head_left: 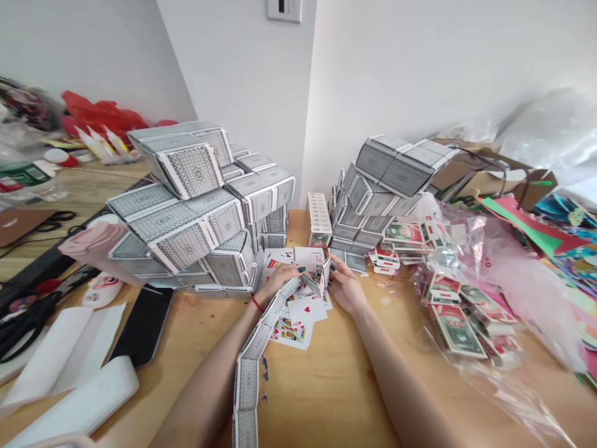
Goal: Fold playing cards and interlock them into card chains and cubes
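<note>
My left hand [280,280] and my right hand [344,285] meet over loose playing cards [298,317] lying face up on the wooden table [326,386]. Both hands pinch the far end of a long chain of folded grey-backed cards [254,354] that runs back toward me along my left forearm. A red band sits on my left wrist. The fingers of each hand are closed around the folded card at the chain's tip [321,280].
Big stacks of folded grey card blocks stand at left [191,205] and right [377,186]. Card boxes lie in clear plastic bags [454,311] on the right. A phone [144,323], white paper [69,361] and scissors [23,323] lie at left.
</note>
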Demonstrator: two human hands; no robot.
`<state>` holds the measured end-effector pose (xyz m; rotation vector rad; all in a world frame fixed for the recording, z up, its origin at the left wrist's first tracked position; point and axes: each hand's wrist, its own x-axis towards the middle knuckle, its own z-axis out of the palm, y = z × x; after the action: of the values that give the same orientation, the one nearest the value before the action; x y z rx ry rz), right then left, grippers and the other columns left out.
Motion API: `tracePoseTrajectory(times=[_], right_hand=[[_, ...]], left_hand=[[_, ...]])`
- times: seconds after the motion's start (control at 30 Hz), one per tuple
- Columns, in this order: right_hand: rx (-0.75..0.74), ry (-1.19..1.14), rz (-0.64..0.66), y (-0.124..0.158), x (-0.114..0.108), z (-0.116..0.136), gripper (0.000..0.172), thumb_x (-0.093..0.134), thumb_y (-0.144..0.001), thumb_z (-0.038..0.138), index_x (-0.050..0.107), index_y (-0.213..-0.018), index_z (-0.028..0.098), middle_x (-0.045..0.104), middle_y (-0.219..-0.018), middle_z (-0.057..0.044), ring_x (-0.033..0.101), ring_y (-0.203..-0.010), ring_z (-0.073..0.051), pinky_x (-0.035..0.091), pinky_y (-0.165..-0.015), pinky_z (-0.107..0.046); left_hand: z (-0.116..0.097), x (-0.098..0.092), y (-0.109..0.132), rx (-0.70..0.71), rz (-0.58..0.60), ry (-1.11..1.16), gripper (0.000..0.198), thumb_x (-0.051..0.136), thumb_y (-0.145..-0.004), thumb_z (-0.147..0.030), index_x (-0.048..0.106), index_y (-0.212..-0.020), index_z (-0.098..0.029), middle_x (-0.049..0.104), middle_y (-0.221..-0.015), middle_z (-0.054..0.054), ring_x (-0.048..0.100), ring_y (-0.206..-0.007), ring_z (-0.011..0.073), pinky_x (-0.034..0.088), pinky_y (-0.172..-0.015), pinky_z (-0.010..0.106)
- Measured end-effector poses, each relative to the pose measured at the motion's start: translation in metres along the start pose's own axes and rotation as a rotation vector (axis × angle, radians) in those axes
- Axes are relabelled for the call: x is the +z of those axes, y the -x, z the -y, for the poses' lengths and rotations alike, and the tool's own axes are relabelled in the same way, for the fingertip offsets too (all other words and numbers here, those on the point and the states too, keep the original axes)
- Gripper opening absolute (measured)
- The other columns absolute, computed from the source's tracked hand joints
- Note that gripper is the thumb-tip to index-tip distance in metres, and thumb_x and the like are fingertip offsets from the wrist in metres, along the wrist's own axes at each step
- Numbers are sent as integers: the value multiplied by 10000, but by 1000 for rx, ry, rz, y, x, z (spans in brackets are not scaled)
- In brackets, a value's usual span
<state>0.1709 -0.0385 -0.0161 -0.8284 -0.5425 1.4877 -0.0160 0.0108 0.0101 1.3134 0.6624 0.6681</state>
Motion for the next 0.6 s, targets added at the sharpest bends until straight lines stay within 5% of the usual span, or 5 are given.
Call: tracePoseTrajectory(times=[0.6], right_hand=[[-58, 0, 100, 7, 6, 3, 331, 641, -706, 235, 576, -1024, 302, 615, -895, 25, 568, -693, -119, 471, -624, -255]], left_hand=[[1, 2, -2, -25, -12, 54, 285, 574, -671, -365, 649, -621, -95, 590, -567, 37, 482, -540, 126, 338, -531, 238]])
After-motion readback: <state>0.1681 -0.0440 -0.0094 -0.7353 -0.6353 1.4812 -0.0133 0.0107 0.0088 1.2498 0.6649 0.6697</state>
